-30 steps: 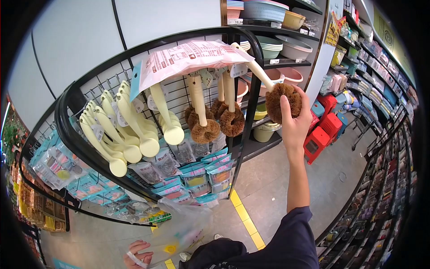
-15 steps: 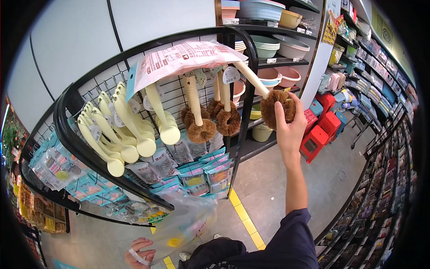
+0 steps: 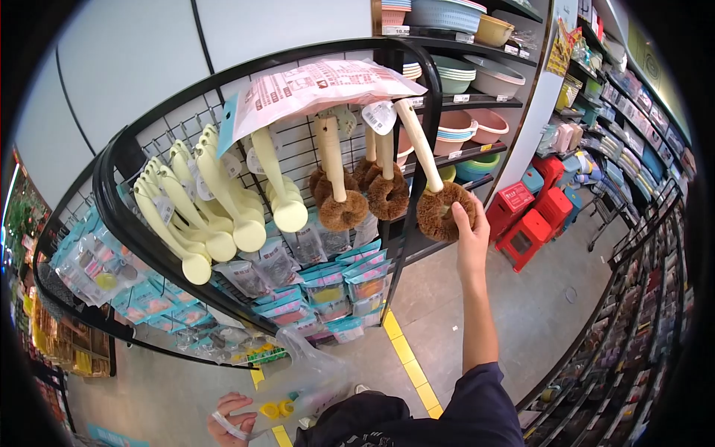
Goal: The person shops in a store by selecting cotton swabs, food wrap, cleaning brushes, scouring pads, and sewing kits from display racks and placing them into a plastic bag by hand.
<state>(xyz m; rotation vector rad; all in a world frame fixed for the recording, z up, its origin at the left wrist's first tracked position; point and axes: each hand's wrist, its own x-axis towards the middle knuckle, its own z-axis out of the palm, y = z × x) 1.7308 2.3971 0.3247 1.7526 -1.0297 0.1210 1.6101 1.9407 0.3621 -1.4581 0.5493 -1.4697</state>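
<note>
Our right hand (image 3: 474, 227) grips a brown brush (image 3: 430, 216) by its bristles; whether unhooked, we can't tell. Our left hand (image 3: 234, 422), curled, holds a plastic bag (image 3: 311, 363).

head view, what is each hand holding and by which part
Right hand: brush, by the edge of its bristle head. Left hand: clear plastic bag, by its handle.
</note>
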